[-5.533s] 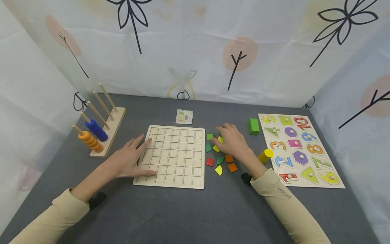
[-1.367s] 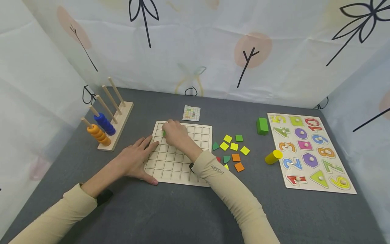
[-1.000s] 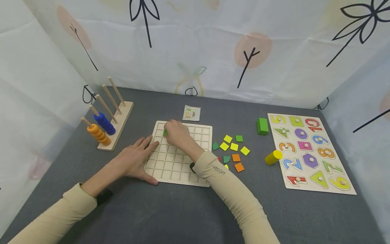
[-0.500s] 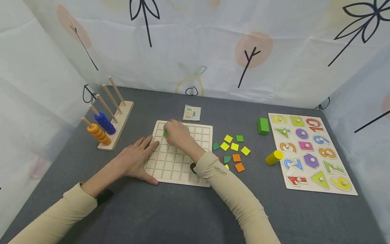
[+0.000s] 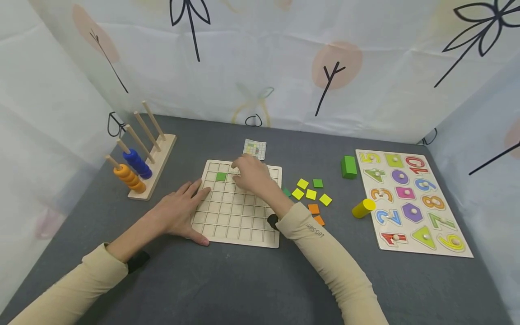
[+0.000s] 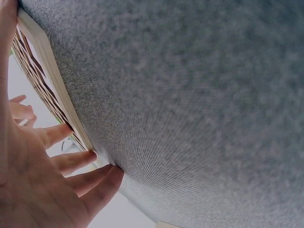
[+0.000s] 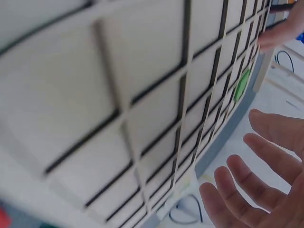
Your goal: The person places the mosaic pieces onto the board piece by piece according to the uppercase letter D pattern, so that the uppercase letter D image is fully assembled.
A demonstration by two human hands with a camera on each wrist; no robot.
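Note:
A green square [image 5: 221,176] lies in a cell near the upper left of the wooden grid board [image 5: 235,244]; the right wrist view shows the green square [image 7: 242,85] too. My right hand [image 5: 255,175] hovers over the board's upper part, right of that square, its fingers apart and holding nothing; in the right wrist view the hand [image 7: 266,175] has spread fingers. My left hand [image 5: 178,214] rests spread along the board's left edge. In the left wrist view the left hand [image 6: 42,175] touches the board's edge [image 6: 61,90] with its fingertips.
Right of the board lie several yellow squares [image 5: 311,194], a green square [image 5: 318,183] and orange squares [image 5: 313,208]. Farther right are a green block [image 5: 349,167], a yellow cylinder [image 5: 363,208] and a number puzzle [image 5: 426,253]. A peg stand [image 5: 162,155] is at left, a small printed card [image 5: 260,146] behind.
My right hand has let go of the green square, which stays in its cell, and has moved right with its fingers opened. The left hand keeps its place.

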